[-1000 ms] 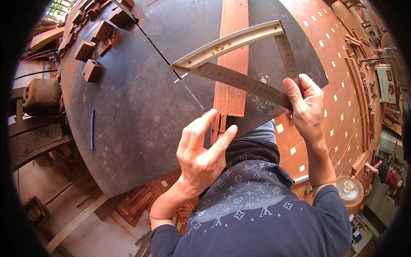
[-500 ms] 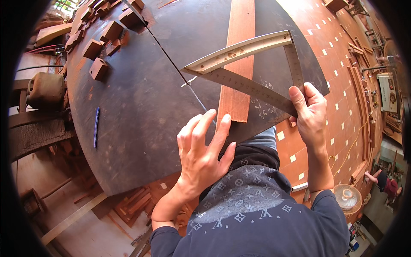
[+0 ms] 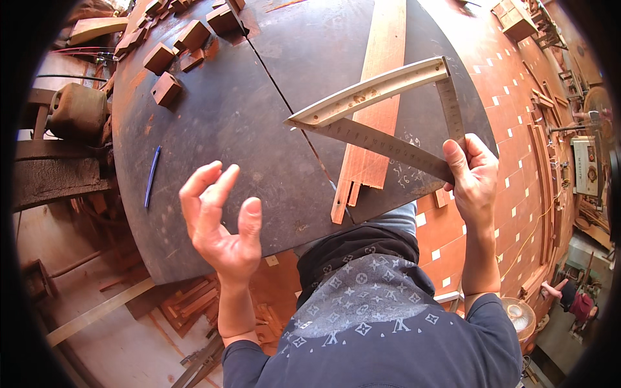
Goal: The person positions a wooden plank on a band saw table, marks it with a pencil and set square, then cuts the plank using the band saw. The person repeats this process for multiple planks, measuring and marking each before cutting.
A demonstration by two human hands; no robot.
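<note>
My right hand [image 3: 474, 176] grips the corner of a metal triangular square [image 3: 388, 110] that lies across a long reddish wooden plank [image 3: 375, 110] on a dark round metal table [image 3: 259, 129]. My left hand [image 3: 223, 223] is lifted over the table's near edge, palm turned up, fingers spread, holding nothing. Thin wood strips [image 3: 343, 200] lie at the plank's near end, under the square.
Several small wooden blocks [image 3: 174, 58] sit at the table's far left. A blue pen [image 3: 152, 176] lies near the left rim. Wood scraps [image 3: 187, 301] lie on the floor below the table. Another person [image 3: 572, 301] is at the lower right on the tiled floor.
My left hand has lifted off the plank's near end and swung left, palm opening upward. The right hand keeps its hold on the square, which stays across the plank.
</note>
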